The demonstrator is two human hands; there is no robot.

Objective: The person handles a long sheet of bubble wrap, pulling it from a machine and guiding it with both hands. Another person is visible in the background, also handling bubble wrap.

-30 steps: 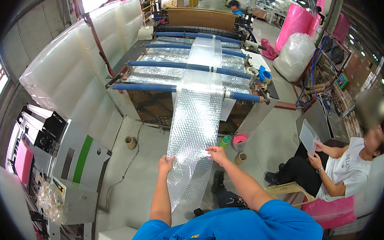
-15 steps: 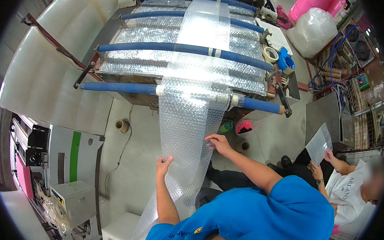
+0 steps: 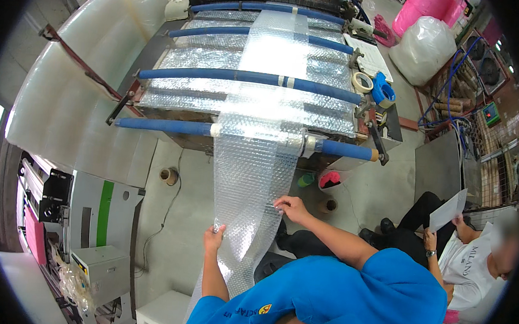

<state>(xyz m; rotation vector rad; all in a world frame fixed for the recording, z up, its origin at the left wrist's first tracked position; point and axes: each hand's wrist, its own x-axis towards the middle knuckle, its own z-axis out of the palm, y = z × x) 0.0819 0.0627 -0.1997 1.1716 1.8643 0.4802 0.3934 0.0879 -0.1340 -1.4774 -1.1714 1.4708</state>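
Observation:
A long strip of clear bubble wrap comes down over the blue rollers and hangs toward my lap. My left hand is closed on its left edge, with the thumb on top. Higher up, at the right edge, my right hand pinches the bubble wrap between thumb and fingers. Between my hands the film bulges and folds. The nearest blue roller carries the strip, with a pale collar on its left and a clear ring on its right.
Silvery bubble film covers the machine bed. Tape rolls and a blue tape dispenser lie at its right. A seated co-worker holds a pale sheet. Large film rolls stand left, above a grey-green machine.
Both my hands have moved slightly toward me, and the strip between them now folds more. The view has shifted a little. The co-worker's sheet has tilted.

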